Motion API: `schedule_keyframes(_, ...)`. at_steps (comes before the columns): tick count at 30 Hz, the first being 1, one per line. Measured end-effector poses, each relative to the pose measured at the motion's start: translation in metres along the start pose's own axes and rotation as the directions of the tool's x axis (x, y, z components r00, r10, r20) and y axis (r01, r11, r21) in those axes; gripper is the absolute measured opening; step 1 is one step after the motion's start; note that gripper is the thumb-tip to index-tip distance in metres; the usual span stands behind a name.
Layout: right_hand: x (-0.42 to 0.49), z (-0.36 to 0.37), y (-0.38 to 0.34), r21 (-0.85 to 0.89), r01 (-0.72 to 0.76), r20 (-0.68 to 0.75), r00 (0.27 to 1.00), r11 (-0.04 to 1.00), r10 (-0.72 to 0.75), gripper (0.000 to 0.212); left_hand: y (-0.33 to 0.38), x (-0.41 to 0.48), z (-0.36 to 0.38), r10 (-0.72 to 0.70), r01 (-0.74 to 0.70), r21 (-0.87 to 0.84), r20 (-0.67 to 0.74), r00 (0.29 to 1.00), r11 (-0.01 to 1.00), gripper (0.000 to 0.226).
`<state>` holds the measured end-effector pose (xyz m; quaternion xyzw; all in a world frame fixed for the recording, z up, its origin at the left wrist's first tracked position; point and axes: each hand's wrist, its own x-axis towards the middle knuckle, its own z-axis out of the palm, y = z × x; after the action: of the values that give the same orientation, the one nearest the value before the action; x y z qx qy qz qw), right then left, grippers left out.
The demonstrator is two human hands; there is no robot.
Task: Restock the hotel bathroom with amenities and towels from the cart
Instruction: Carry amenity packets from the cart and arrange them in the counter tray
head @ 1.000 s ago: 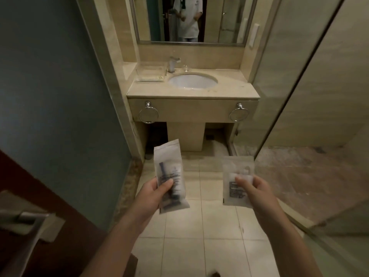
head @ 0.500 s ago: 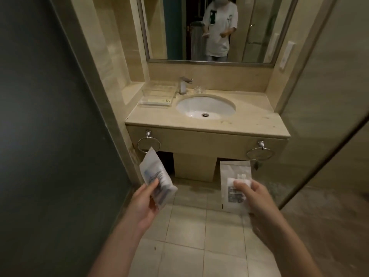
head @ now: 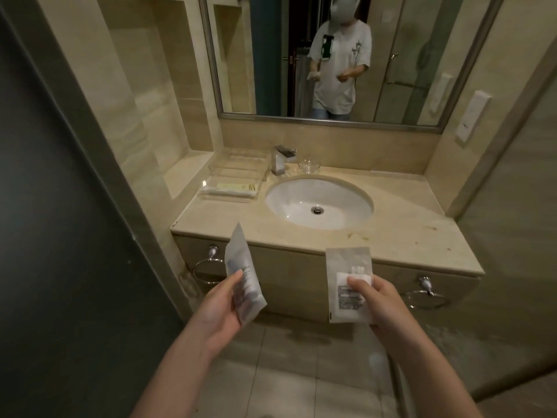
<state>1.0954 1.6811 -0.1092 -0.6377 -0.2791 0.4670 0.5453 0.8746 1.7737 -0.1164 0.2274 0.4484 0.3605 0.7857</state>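
Frosted plastic amenity sachet (head: pixel 243 279), tilted, pinched between thumb and fingers of left hand (head: pixel 220 309); right hand (head: pixel 381 303) pinches flat translucent packet of white cotton items (head: pixel 349 285). Beyond both hands, clear acrylic tray (head: pixel 233 179) holds a white wrapped item beside oval white basin (head: pixel 319 203).

The desk (head: pixel 407 218) is beige marble with a white basin (head: pixel 319 203). Both sachets, left (head: pixel 241 276) and right (head: pixel 346 267), are frosted white with dark print. The door (head: pixel 60 236) is dark green.
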Motion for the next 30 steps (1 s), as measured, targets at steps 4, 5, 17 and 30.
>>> schedule_keyframes(4, 0.066, 0.021, -0.02, -0.033, -0.02, -0.016, 1.0, 0.999, 0.02, 0.013, 0.045, 0.062, 0.009, -0.001, 0.0, 0.023, 0.022, 1.0, 1.0, 0.026)
schedule_keyframes(5, 0.082, 0.026, -0.025, -0.047, -0.021, -0.022, 1.0, 0.999, 0.02, 0.013, 0.057, 0.077, 0.01, 0.003, -0.004, 0.031, 0.031, 1.0, 1.0, 0.024)
schedule_keyframes(17, 0.252, 0.084, -0.057, -0.105, -0.062, 0.061, 0.996, 0.993, 0.069, 0.012, 0.145, 0.207, 0.028, 0.061, -0.061, 0.114, 0.001, 0.998, 0.992, 0.015)
schedule_keyframes(30, 0.442, 0.127, -0.088, 0.073, -0.204, 0.294, 0.94, 0.976, 0.174, 0.012, 0.199, 0.347, 0.058, -0.042, 0.043, -0.123, 0.013, 0.999, 0.991, 0.055)
